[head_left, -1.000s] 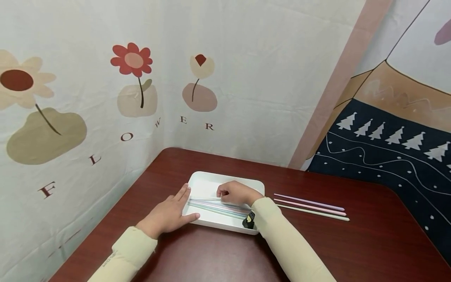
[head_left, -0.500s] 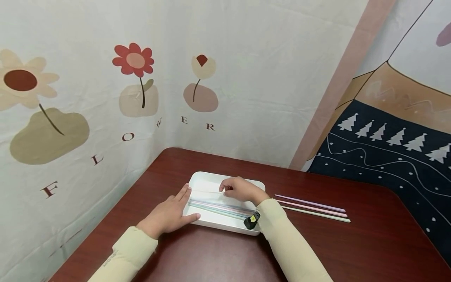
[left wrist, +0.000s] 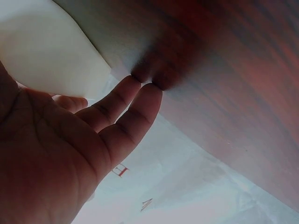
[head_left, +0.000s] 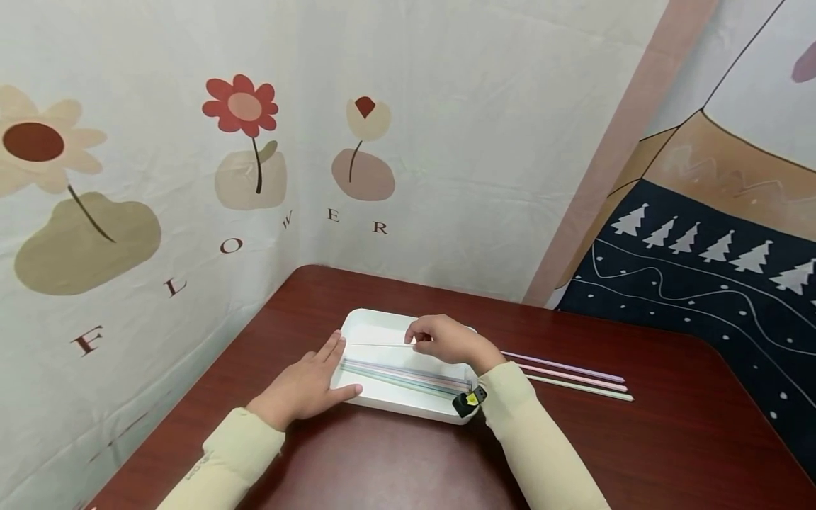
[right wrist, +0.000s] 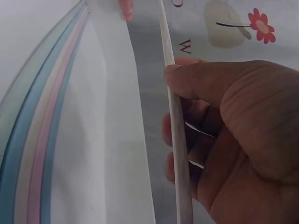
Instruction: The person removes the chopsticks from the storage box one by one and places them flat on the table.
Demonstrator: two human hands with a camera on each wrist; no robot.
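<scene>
My right hand (head_left: 451, 343) is over the far right part of a white rectangular tray (head_left: 408, 410). Between thumb and fingers it pinches a thin pale stick (right wrist: 180, 140), which extends leftward above the tray in the head view. Several pastel sticks (head_left: 398, 377), in green, blue, pink and cream, lie side by side in the tray's near half. At the tray's left end my left hand (head_left: 304, 388) rests, fingers straight along the rim and thumb over the near corner. The left wrist view shows the palm (left wrist: 46, 158) and extended fingers beside the tray's white wall.
On the dark red table (head_left: 408, 467), to the right of the tray, lie a purple stick (head_left: 574, 367), a pink stick (head_left: 586, 381) and a pale green stick (head_left: 593, 389). A flower-printed curtain (head_left: 446, 177) hangs behind the table.
My right hand has risen away from the bundle and shifted to the right and farther back, drawing the pale stick apart from the others. The left hand stays at the tray's left end.
</scene>
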